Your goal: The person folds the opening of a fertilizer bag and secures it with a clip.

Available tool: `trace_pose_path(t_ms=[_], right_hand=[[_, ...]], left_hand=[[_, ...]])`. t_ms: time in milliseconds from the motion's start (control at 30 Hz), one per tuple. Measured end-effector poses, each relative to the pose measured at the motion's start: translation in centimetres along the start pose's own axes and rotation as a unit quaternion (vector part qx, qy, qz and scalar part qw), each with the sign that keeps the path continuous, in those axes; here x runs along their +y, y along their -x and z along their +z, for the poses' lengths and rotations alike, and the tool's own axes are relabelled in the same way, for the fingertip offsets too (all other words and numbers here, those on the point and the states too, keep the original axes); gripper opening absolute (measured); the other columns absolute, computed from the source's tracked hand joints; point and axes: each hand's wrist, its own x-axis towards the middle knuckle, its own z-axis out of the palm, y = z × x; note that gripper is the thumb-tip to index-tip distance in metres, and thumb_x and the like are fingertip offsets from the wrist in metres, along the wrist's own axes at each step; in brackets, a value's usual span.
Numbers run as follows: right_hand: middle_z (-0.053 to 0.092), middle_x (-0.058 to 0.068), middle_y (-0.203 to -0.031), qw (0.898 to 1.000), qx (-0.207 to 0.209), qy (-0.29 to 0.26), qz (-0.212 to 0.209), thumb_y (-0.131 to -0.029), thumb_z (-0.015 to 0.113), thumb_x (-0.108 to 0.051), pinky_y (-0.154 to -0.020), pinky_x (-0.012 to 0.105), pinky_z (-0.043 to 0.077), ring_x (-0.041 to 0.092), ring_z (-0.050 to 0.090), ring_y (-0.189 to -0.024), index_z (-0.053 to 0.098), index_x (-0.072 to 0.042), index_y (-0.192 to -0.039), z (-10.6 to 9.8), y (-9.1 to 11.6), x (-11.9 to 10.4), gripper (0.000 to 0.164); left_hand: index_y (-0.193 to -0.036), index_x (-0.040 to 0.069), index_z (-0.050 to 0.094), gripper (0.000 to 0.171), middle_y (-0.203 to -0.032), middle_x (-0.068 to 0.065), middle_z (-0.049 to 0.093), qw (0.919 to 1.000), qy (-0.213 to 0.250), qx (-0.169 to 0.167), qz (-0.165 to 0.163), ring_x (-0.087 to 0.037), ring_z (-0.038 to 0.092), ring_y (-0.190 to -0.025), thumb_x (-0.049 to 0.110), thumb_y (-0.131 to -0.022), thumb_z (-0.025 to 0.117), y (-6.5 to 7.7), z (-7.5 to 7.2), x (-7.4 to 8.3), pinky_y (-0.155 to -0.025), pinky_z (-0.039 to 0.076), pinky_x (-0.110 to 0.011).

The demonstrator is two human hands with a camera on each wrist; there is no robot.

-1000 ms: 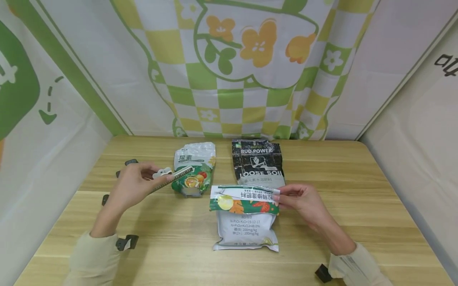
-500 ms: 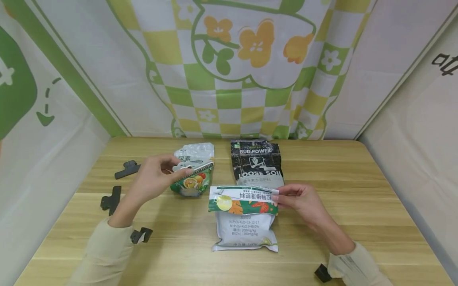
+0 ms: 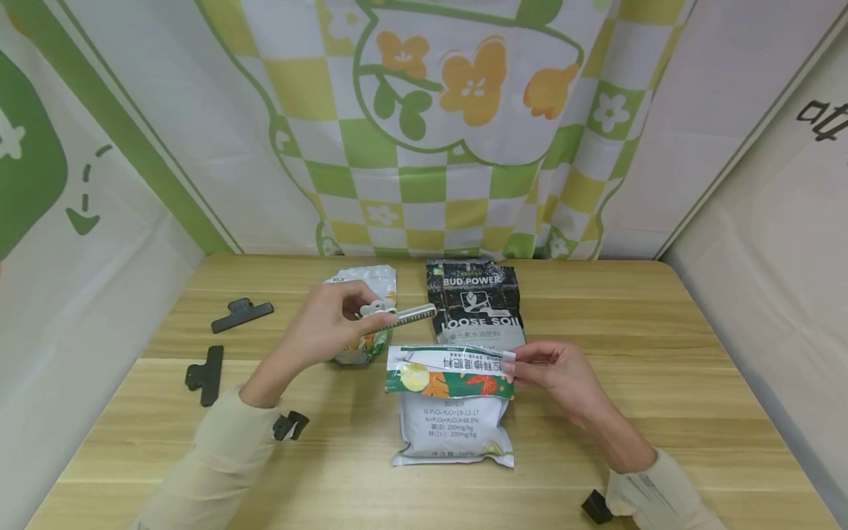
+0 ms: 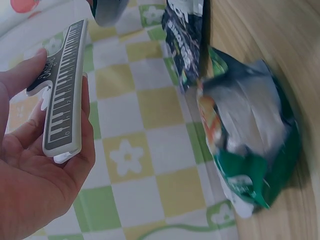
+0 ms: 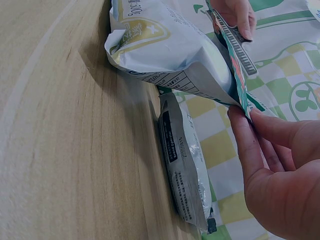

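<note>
My left hand point(image 3: 318, 324) pinches a white bag clip point(image 3: 416, 315) in the air, just above and left of the white fertilizer bag's folded top. In the left wrist view, the clip point(image 4: 65, 95) bears a dark strip with piano-key markings, and my thumb lies on its handle. My right hand point(image 3: 563, 375) pinches the right end of the folded-down top of the white fertilizer bag point(image 3: 457, 427). That fold shows a green band with fruit pictures. In the right wrist view, my thumb and fingers grip the corner of the fold on the bag point(image 5: 170, 40).
Behind stand a black soil bag point(image 3: 473, 294) and a green-and-white bag point(image 3: 380, 280), partly hidden by my left hand. Black clips lie on the left of the table point(image 3: 331, 486): one at the back point(image 3: 241, 316), others nearer. Another black clip point(image 3: 598, 506) lies by my right sleeve.
My left hand has carried the white clip rightward, from beside the green-and-white bag to near the white bag's fold. My right hand keeps its pinch on the fold, nearly still.
</note>
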Motion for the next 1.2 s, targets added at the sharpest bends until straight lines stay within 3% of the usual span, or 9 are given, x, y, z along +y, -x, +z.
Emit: trace_pose_path(t_ms=[233, 833, 1200], right_hand=[[0.08, 0.0, -0.096, 1.0, 0.001, -0.001, 0.0, -0.089, 0.08, 0.0, -0.083, 0.033, 0.066, 0.013, 0.079, -0.088, 0.074, 0.009, -0.111, 0.0, 0.0, 0.0, 0.024], [0.08, -0.001, -0.096, 1.0, 0.006, 0.0, 0.014, -0.089, 0.079, 0.002, -0.082, 0.032, 0.066, 0.013, 0.079, -0.087, 0.075, 0.006, -0.11, 0.2, 0.1, -0.3, 0.021], [0.08, 0.0, -0.097, 1.0, 0.006, 0.0, 0.012, -0.089, 0.079, 0.001, -0.083, 0.032, 0.066, 0.013, 0.079, -0.087, 0.075, 0.008, -0.111, 0.1, 0.1, -0.2, 0.023]], left_hand=[[-0.1, 0.011, 0.075, 0.026, -0.082, -0.001, 0.07, 0.9994, 0.008, -0.01, 0.032, -0.014, 0.058, -0.07, 0.033, -0.09, 0.085, -1.1, 1.1, 1.3, -0.068, 0.051, -0.028], [-0.106, 0.008, 0.075, 0.032, -0.093, -0.003, 0.073, 0.9956, 0.018, -0.054, 0.074, -0.011, 0.059, -0.075, 0.035, -0.091, 0.083, -2.0, 3.3, 3.3, -0.071, 0.052, -0.027], [-0.094, 0.017, 0.07, 0.022, -0.085, 0.001, 0.068, 0.9911, 0.04, -0.083, 0.096, -0.012, 0.053, -0.069, 0.035, -0.092, 0.082, -2.5, 4.5, 4.0, -0.063, 0.046, -0.025]])
